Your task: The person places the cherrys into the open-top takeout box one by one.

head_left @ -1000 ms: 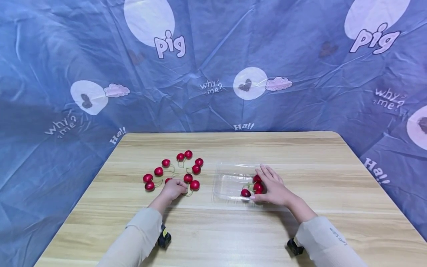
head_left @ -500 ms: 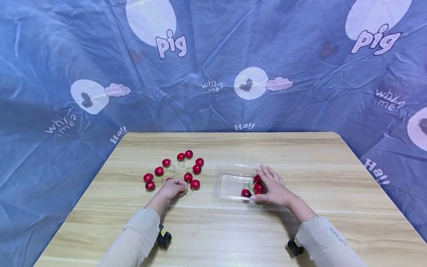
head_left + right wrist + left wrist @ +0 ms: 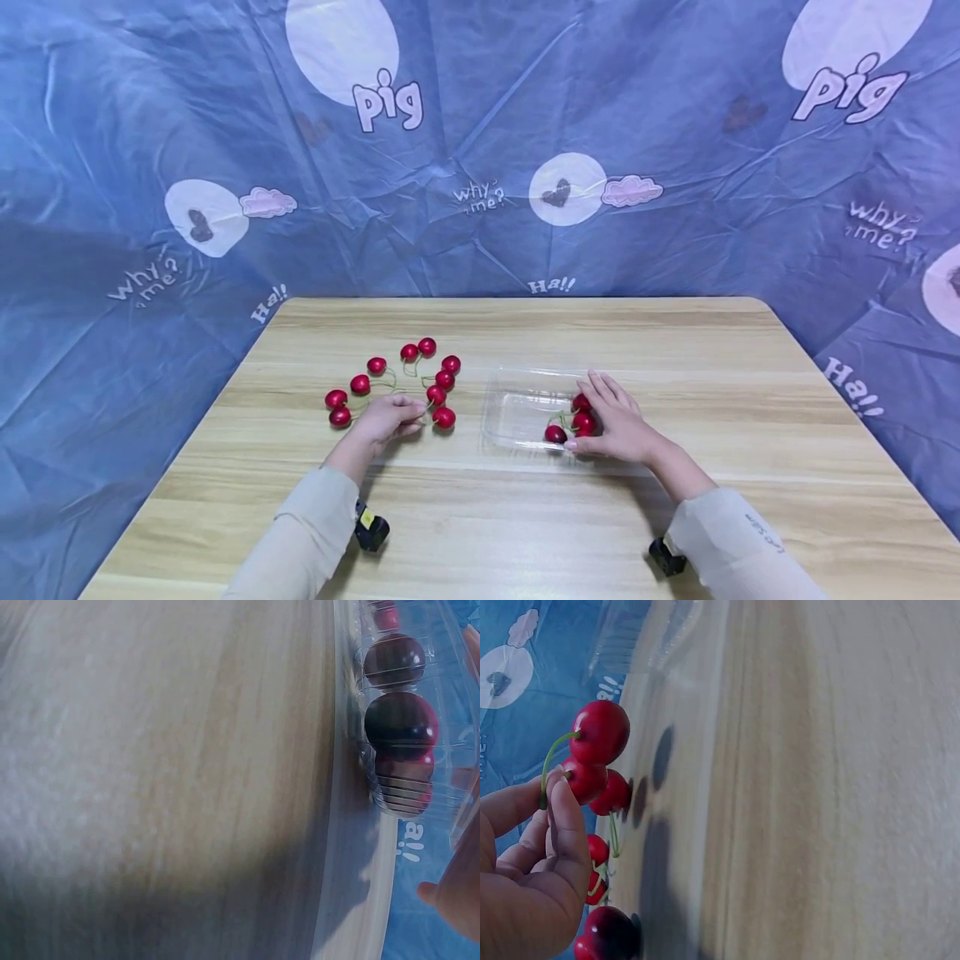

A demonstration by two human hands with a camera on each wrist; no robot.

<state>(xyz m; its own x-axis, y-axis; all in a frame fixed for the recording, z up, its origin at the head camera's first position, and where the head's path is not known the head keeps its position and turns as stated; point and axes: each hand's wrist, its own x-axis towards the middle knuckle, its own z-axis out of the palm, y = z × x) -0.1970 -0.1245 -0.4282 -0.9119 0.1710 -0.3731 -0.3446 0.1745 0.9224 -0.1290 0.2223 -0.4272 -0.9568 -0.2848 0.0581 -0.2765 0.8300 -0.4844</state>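
Observation:
My left hand pinches a green stem between thumb and fingertips, clearly seen in the left wrist view. From it hang a larger cherry and a second cherry, off the table with shadows below. My right hand spans the right end of a clear plastic box, thumb at the near side and fingers at the far side, holding it. Several red cherries lie inside at that end, partly under the hand. In the right wrist view dark cherries show through the box wall.
More stemmed cherries lie in a loose arc on the wooden table around and behind my left hand. A cherry pair sits farthest back. A blue printed cloth hangs behind the table's far edge.
My left hand has risen slightly, and the cherry pair by its fingertips has shifted right and lifted with it. The right hand and the plastic box stay in place.

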